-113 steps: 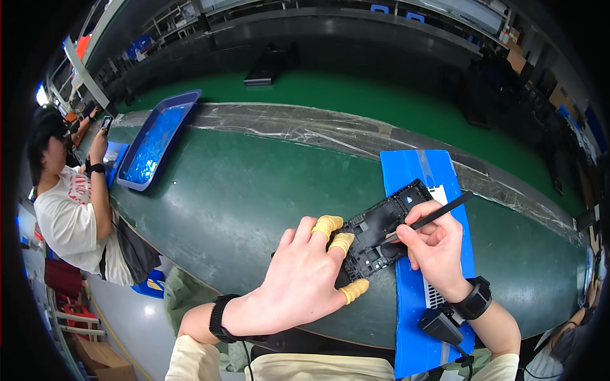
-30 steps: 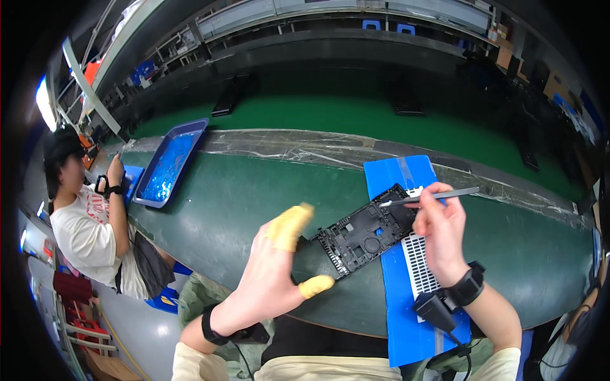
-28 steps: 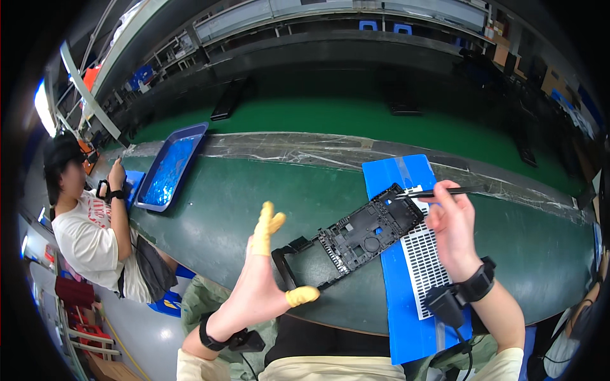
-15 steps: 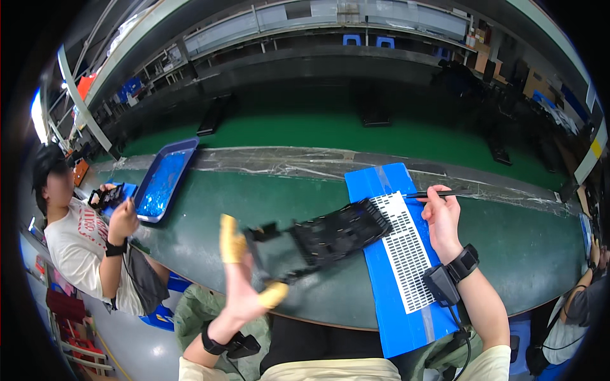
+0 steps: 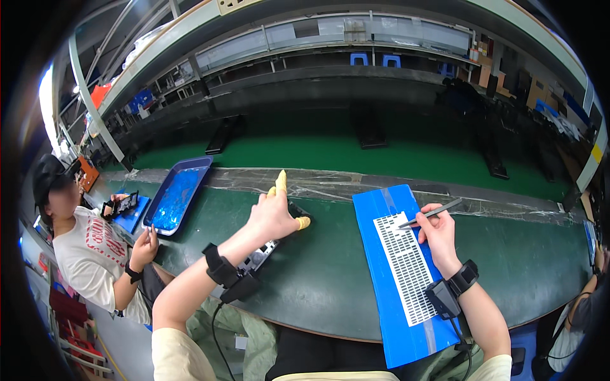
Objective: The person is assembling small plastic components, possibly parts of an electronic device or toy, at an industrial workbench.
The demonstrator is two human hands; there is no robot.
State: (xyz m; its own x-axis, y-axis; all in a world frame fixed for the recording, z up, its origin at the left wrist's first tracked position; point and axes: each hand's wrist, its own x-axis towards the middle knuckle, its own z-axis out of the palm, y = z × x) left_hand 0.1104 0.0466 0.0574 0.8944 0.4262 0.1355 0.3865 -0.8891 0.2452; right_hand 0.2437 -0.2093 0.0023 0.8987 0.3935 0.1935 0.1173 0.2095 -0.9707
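Note:
My left hand (image 5: pixel 274 217), with yellow finger cots on its fingertips, is stretched out over a black plastic frame (image 5: pixel 259 255) on the table. Its fingers are spread, and the hand and wrist hide much of the frame. In my right hand (image 5: pixel 437 232) is a pair of dark tweezers (image 5: pixel 438 213), held like a pen. Their tips are at the upper part of a white sheet (image 5: pixel 413 279) covered in rows of small black pieces. That sheet lies on a blue board (image 5: pixel 375 279), which slants across the table in front of me.
A blue tray (image 5: pixel 206 166) with a shiny blue lining stands on the green table (image 5: pixel 324 279) at left. Beside it sits a person (image 5: pixel 95 235) holding a black part. Another person (image 5: pixel 575 317) is at the right edge. Beyond the taped ledge (image 5: pixel 330 181) runs a green surface.
My left hand has moved forward and no longer grips the black frame, which now lies beneath it. My right hand has lowered the tweezers' tips onto the white sheet.

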